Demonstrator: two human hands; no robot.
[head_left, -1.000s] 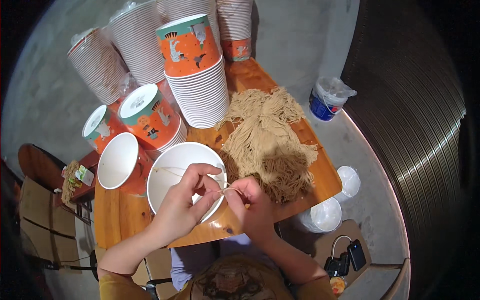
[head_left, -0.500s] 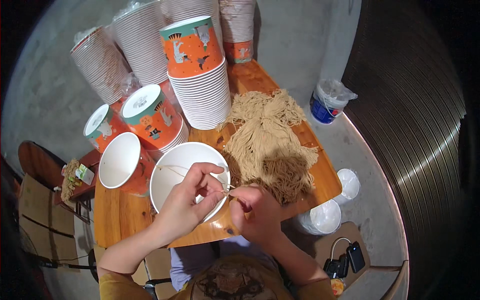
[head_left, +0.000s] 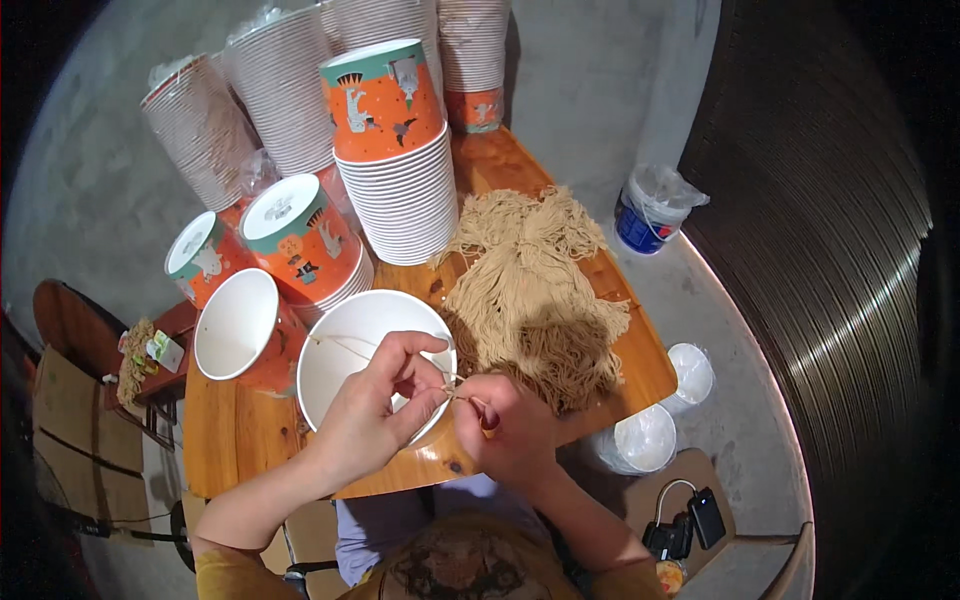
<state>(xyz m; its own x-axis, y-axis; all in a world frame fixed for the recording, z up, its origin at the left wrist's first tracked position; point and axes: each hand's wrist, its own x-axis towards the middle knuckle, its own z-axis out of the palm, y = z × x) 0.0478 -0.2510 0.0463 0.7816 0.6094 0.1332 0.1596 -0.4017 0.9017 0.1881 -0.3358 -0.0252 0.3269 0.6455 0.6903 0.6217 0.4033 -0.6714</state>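
Note:
Over the near rim of a white paper bucket, my left hand pinches a thin tan string between thumb and fingertips. One strand of it trails back across the bucket's inside to the far left rim. My right hand is closed on the same string, its fingertips almost touching those of my left. A small loop or crossing shows between them; whether it is knotted I cannot tell. Just beyond my right hand lies a heap of tan yarn strands, its near part darker in shadow.
Left of the bucket, an open orange-printed paper bucket leans on its side. Upside-down bucket stacks rise behind, several wrapped in plastic. A wooden table carries everything. On the floor at right are a blue-and-white pail and a stool with a black phone.
My right hand has shifted slightly, its fingers curling tighter around the string near my left fingertips. My left hand keeps its pinch. The whole view has moved a little.

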